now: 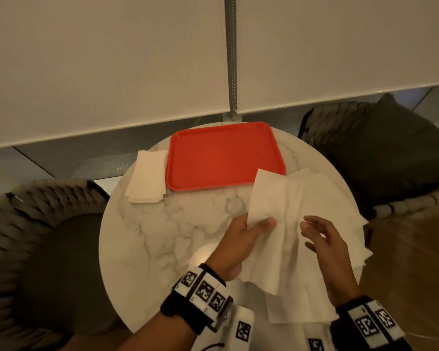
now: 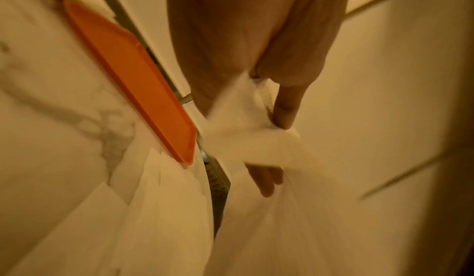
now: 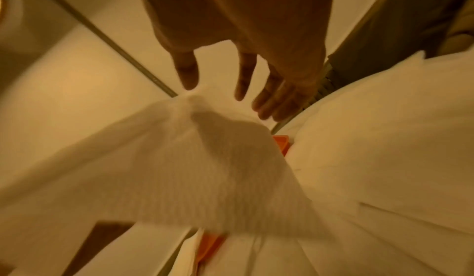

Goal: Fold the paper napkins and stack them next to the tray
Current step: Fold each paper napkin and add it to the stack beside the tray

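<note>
Now, centre frame in the head view, the marble table (image 1: 162, 239) carries the red tray (image 1: 223, 155) up top. Lower right, loose napkins (image 1: 327, 198) lie spread, and one napkin (image 1: 271, 214) is lifted above them. Left of the tray sits the folded stack (image 1: 147, 177). Left hand (image 1: 241, 239) pinches that raised napkin, thumb on top. Right hand (image 1: 327, 241) hovers beside it, fingers spread and relaxed, gripping nothing.
</note>
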A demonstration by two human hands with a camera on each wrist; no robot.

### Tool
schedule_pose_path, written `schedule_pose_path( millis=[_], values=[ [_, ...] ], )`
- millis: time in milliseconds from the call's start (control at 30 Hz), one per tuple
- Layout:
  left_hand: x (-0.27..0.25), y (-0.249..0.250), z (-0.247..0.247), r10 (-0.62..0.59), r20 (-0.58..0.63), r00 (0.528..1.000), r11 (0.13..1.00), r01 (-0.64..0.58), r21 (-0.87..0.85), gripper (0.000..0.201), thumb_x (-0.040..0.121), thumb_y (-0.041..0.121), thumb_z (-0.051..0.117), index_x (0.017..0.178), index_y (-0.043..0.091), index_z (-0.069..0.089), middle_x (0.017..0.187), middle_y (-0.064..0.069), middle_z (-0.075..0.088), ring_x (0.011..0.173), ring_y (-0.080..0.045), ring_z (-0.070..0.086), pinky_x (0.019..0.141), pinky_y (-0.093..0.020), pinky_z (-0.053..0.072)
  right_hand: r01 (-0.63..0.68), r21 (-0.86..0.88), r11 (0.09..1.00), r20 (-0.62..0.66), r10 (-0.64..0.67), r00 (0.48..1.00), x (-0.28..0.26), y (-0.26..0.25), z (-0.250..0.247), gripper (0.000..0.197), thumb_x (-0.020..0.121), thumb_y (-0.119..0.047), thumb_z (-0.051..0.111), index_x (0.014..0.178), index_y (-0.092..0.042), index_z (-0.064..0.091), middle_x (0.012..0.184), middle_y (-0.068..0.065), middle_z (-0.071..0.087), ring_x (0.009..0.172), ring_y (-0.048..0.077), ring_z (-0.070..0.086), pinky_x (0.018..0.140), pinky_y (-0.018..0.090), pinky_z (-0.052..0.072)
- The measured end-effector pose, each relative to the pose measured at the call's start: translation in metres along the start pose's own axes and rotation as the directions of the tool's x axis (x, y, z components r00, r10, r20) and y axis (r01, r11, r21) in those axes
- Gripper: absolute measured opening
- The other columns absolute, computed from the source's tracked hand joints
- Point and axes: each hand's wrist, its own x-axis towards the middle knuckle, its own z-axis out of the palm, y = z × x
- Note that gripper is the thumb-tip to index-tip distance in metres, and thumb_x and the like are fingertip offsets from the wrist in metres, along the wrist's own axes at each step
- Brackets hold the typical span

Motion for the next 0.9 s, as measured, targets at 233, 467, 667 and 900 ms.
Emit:
schedule_pose_path(
  millis=[233, 467, 667, 900],
  values=[
    [-0.013, 0.000, -0.001, -0.004, -0.030, 1.000, 0.994, 0.001, -0.106, 0.034, 0.096, 0.019, 0.062, 0.127, 0.003, 0.064, 0.122, -0.013, 0.071, 0.113, -0.032, 0.068, 0.097, -0.046, 0.055, -0.263, 0.296, 0.918, 0.327, 0.161, 0.931, 0.000, 0.001, -0.018, 0.057, 0.075, -0.041, 0.070, 0.126, -0.018, 0.061, 0.124, 0.006, 0.069, 0.113, 0.027, 0.066, 0.094, 0.047, 0.052],
    [-0.012, -0.010, -0.018, 0.209, -0.310, 0.927, 0.932, -0.093, 0.351, 0.023, 0.093, 0.038, 0.067, 0.104, 0.020, 0.074, 0.099, 0.006, 0.078, 0.091, -0.012, 0.073, 0.080, -0.033, 0.060, -0.129, 0.192, 0.973, 0.148, 0.101, 0.984, 0.013, 0.002, -0.031, 0.035, 0.085, -0.020, 0.071, 0.119, -0.016, 0.066, 0.117, 0.001, 0.073, 0.109, 0.024, 0.068, 0.097, 0.047, 0.052],
    [-0.009, -0.011, -0.020, 0.260, -0.354, 0.898, 0.906, -0.100, 0.411, 0.022, 0.092, 0.037, 0.069, 0.104, 0.021, 0.075, 0.097, 0.008, 0.077, 0.090, -0.011, 0.072, 0.079, -0.031, 0.059, -0.083, 0.075, 0.994, 0.104, 0.074, 0.992, 0.015, 0.001, -0.033, 0.028, 0.087, -0.025, 0.070, 0.115, -0.023, 0.068, 0.114, -0.003, 0.073, 0.109, 0.022, 0.068, 0.096, 0.049, 0.053],
    [-0.005, -0.013, -0.039, 0.272, -0.394, 0.878, 0.876, -0.057, 0.479, 0.013, 0.087, 0.036, 0.074, 0.092, 0.024, 0.072, 0.089, 0.002, 0.072, 0.082, -0.017, 0.068, 0.073, -0.032, 0.056, -0.235, 0.105, 0.966, 0.150, 0.219, 0.964, 0.019, 0.005, -0.033, 0.012, 0.091, -0.020, 0.066, 0.094, -0.031, 0.061, 0.106, -0.010, 0.071, 0.105, 0.016, 0.063, 0.085, 0.035, 0.046]
  ],
)
